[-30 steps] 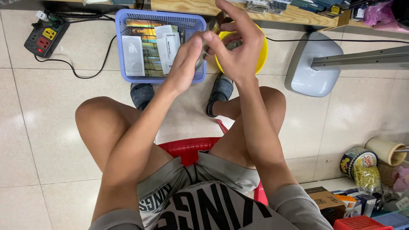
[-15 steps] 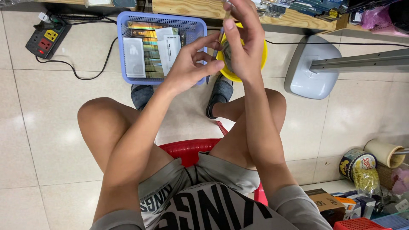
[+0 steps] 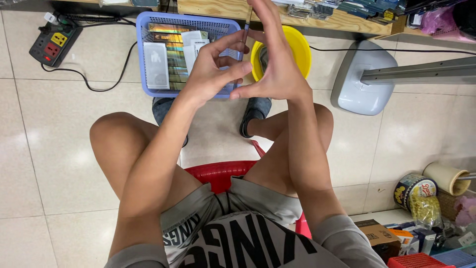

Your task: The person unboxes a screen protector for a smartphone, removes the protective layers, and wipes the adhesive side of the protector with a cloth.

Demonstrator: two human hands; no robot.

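**Tiled floor under a wooden table**

I look down on a floor [image 3: 59, 149] of large pale glossy tiles with thin grout lines, catching soft overhead light. A wooden table [image 3: 347, 21] edge runs along the top. A power strip [image 3: 53, 45] lies at the upper left, its black cable [image 3: 89, 82] curling across the tiles. A grey stand base [image 3: 364, 79] sits at the right.

Thin dark rod [image 3: 246, 25] held upright

It stood nearly vertical between the raised hands, slender and dark, its lower end near the fingertips, above the blue basket's edge.
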